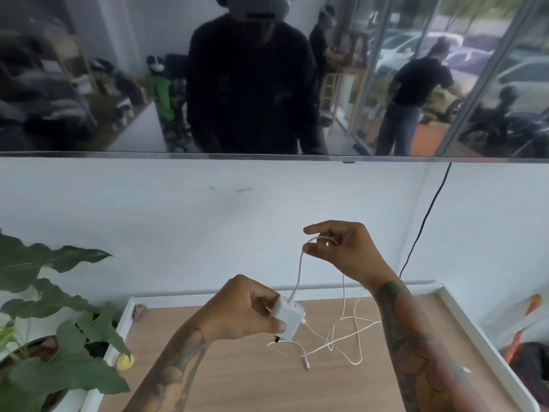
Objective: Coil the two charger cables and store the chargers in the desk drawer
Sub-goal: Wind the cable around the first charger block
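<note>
My left hand [248, 309] covers the charger's [287, 318] near side; my forearms run off the bottom edge. The cables [341, 337] tangle — which strand is which, I cannot tell — and the plant [56, 292] is cut off at left.

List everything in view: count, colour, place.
charger: one, white, held above the desk
cable: white, count unclear, hanging tangled over the desk
desk: one, wood top with white rim, below
plant: one, green, left of the desk
black cord: one, down the wall, right
screen: one, dark and reflective, on the wall
left hand: grip round the charger
right hand: pinching the cable, raised
</note>
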